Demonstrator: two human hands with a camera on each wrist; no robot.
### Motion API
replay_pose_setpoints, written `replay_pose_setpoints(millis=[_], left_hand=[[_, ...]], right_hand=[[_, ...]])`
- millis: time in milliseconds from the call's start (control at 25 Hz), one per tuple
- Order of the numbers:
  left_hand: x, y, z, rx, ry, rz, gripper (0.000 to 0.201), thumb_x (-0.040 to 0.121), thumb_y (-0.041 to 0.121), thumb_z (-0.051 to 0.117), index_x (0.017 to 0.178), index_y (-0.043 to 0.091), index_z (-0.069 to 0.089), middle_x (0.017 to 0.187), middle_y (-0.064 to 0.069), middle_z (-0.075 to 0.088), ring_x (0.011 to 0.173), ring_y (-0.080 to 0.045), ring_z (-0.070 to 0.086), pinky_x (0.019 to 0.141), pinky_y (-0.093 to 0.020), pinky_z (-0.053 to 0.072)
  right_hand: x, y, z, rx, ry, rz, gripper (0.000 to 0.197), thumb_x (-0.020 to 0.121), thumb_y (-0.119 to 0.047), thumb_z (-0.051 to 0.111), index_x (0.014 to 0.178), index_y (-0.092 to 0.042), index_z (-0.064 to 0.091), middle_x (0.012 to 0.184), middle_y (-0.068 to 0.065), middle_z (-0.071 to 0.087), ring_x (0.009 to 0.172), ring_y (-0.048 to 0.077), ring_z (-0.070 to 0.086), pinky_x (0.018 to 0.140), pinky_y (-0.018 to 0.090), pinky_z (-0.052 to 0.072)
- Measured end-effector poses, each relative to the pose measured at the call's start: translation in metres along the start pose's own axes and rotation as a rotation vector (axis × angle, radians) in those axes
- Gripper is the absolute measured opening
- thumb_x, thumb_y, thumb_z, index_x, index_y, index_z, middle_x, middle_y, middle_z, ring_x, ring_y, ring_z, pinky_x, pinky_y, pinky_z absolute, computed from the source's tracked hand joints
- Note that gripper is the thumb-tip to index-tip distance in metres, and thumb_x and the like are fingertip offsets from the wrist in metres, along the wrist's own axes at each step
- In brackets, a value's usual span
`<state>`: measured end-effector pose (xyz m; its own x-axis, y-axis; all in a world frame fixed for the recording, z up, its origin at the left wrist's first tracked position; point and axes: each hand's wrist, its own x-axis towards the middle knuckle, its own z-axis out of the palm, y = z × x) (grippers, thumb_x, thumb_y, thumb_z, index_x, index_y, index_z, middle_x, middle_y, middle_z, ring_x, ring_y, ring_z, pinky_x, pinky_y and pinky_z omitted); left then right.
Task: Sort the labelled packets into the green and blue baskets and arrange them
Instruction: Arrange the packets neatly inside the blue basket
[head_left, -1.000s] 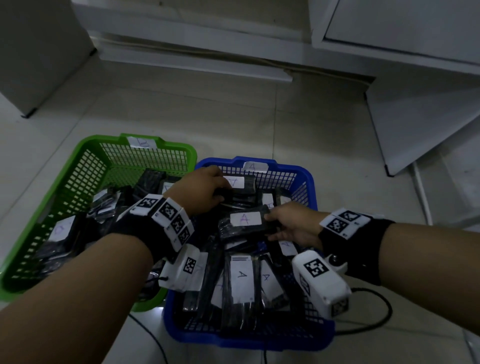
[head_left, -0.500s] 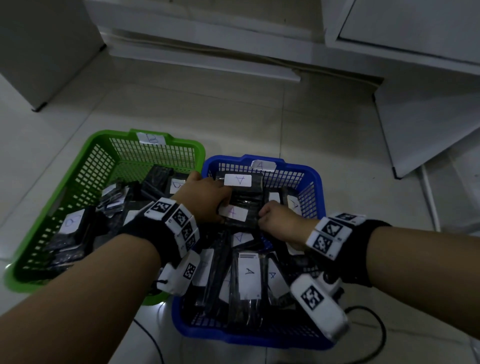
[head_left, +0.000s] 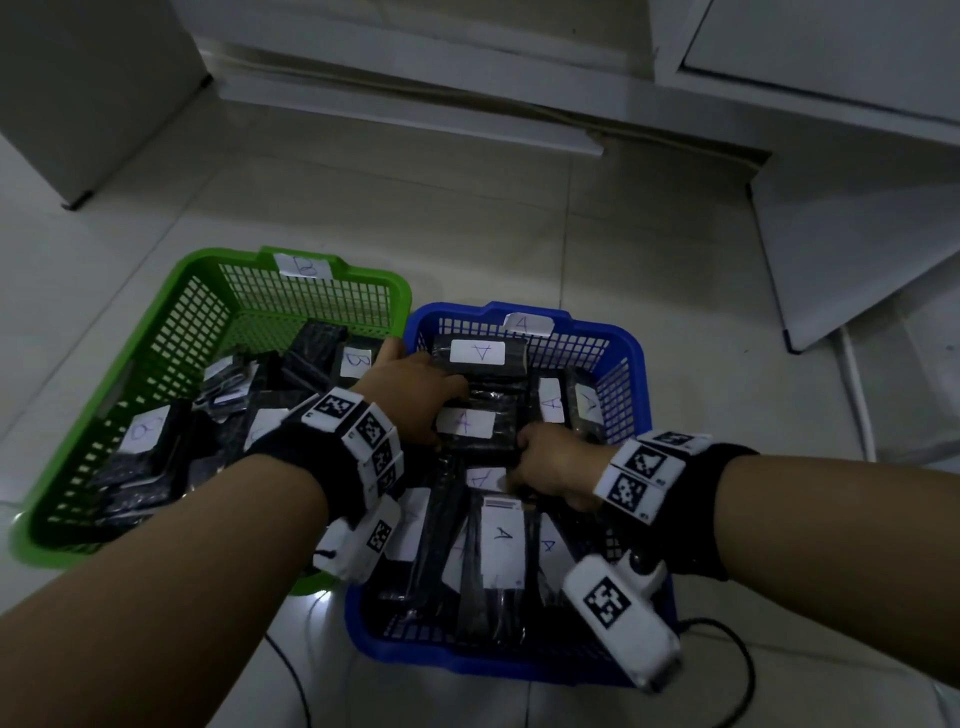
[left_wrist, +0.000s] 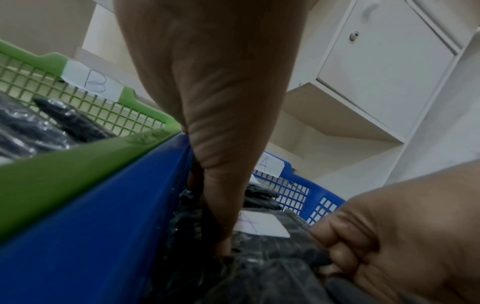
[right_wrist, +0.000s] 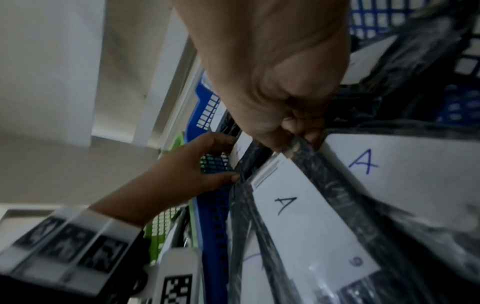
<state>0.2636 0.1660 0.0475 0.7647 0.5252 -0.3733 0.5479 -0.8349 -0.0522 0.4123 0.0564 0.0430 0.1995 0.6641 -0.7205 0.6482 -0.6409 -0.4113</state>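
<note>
A black packet (head_left: 475, 427) labelled A is lying in the middle of the blue basket (head_left: 636, 364), on top of other A packets. The left hand (head_left: 410, 395) is gripping its left end, thumb and fingers curled round it. The right hand (head_left: 553, 462) is gripping its right near corner with fingers curled. Another A packet (head_left: 480, 353) is sitting against the far wall. The green basket (head_left: 171, 322), tagged B, is standing just beside on the floor (head_left: 467, 218), holding B packets (head_left: 356, 361).
</note>
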Motion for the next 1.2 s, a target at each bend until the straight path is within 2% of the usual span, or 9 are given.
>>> replay_pose_setpoints(millis=[120,240,400,520,640,720,800,960,1200], left_hand=[[-0.003,0.002,0.001,0.004,0.001,0.002,0.061,0.075,0.056,0.063,0.128,0.034,0.040,0.130,0.008,0.053,0.120,-0.022,0.041,0.101,-0.047,0.018],[-0.007,0.003,-0.001,0.017,-0.026,0.014,0.060,0.078,0.055,0.060,0.130,0.034,0.038,0.133,0.006,0.051,0.124,-0.024,0.038,0.108,-0.056,0.011],[-0.007,0.004,-0.001,0.019,-0.107,0.028,0.058,0.081,0.052,0.060,0.132,0.039,0.038,0.138,0.009,0.045,0.131,-0.023,0.034,0.110,-0.063,0.002],[-0.005,0.001,-0.006,0.018,-0.169,0.050,0.049,0.087,0.044,0.054,0.134,0.038,0.040,0.143,0.008,0.038,0.134,-0.019,0.034,0.112,-0.061,-0.002],[-0.005,-0.008,-0.020,0.023,-0.202,0.052,0.044,0.091,0.028,0.051,0.132,0.017,0.044,0.144,-0.006,0.032,0.125,-0.025,0.044,0.112,-0.051,0.023],[-0.007,-0.015,-0.031,-0.069,-0.170,0.026,0.049,0.091,0.020,0.052,0.136,0.007,0.038,0.138,-0.015,0.034,0.110,-0.032,0.053,0.093,-0.040,0.044],[-0.011,-0.018,-0.040,-0.103,-0.117,0.124,0.056,0.091,0.020,0.051,0.142,0.007,0.030,0.139,-0.015,0.031,0.106,-0.030,0.053,0.085,-0.035,0.044],[-0.025,-0.015,-0.033,0.097,-0.136,0.504,0.049,0.099,0.028,0.037,0.147,0.028,0.026,0.157,0.003,0.017,0.142,-0.017,0.020,0.116,-0.035,0.014],[-0.032,-0.026,0.005,0.198,-0.075,0.485,0.050,0.101,0.033,0.029,0.148,0.039,0.014,0.159,0.006,0.003,0.146,-0.017,0.011,0.111,-0.040,-0.016]], right_hand=[[-0.011,-0.005,-0.020,-0.163,-0.067,-0.032,0.020,0.088,-0.005,0.055,0.107,-0.001,0.061,0.099,0.012,0.063,0.081,0.022,0.064,0.072,0.029,0.055],[-0.026,-0.009,-0.042,-0.017,-0.037,0.040,0.015,0.092,-0.007,0.045,0.080,-0.011,0.053,0.076,0.005,0.054,0.060,0.014,0.052,0.048,0.022,0.048],[-0.032,-0.005,-0.064,0.094,0.302,-0.029,0.021,0.092,-0.012,0.044,0.072,-0.009,0.051,0.074,0.009,0.052,0.066,0.019,0.049,0.053,0.025,0.035],[-0.030,-0.007,-0.052,0.438,0.252,-0.075,0.013,0.089,-0.007,0.049,0.087,-0.013,0.060,0.074,0.006,0.057,0.061,0.016,0.052,0.054,0.027,0.046],[-0.008,-0.012,-0.030,0.580,0.178,-0.070,0.023,0.087,0.002,0.056,0.094,-0.020,0.059,0.098,0.013,0.062,0.080,0.025,0.062,0.063,0.038,0.057],[0.007,-0.008,-0.019,0.507,0.216,-0.094,0.023,0.087,0.000,0.059,0.097,-0.020,0.058,0.106,0.017,0.061,0.086,0.030,0.063,0.068,0.046,0.059],[0.014,-0.003,-0.008,0.432,0.254,-0.113,0.023,0.086,-0.003,0.061,0.101,-0.020,0.059,0.103,0.016,0.063,0.084,0.030,0.063,0.073,0.048,0.059],[0.005,0.006,0.010,0.255,0.372,-0.186,0.033,0.080,-0.011,0.072,0.112,-0.016,0.064,0.095,0.001,0.058,0.093,0.019,0.058,0.087,0.031,0.050],[-0.033,-0.005,0.008,0.046,0.242,-0.105,0.043,0.084,-0.036,0.068,0.107,0.000,0.059,0.102,0.018,0.064,0.093,0.028,0.061,0.068,0.025,0.043]])
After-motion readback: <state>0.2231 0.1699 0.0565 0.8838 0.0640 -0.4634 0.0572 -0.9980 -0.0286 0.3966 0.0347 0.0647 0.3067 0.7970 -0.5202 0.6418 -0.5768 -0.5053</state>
